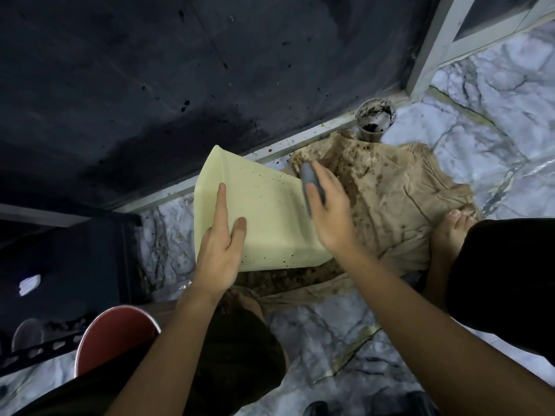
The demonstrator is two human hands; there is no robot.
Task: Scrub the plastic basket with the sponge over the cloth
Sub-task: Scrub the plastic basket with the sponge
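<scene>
Marble floor [495, 94] | 1 cloth [399, 190] | 1 basket [264, 211]: left hand [219, 250] flat | 1 sponge [312, 184]: right hand [330, 211] gripping

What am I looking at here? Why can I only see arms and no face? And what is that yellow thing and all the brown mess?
The camera sits on a person's head and looks down, so you see only their arms, legs and bare feet, much as they see them. No robot here.

The pale yellow thing is a plastic basket, speckled with small dark spots. The left hand steadies it with fingers flat on its side. The right hand grips a grey sponge at the basket's edge, to scrub it.

Underneath lies a crumpled brown cloth, stained and dirty, spread on a marble-patterned floor. It sits below the basket, where falling dirt would land.

Behind the cloth stands a dirty cup against a dark wall. A red bucket shows at the lower left.
</scene>
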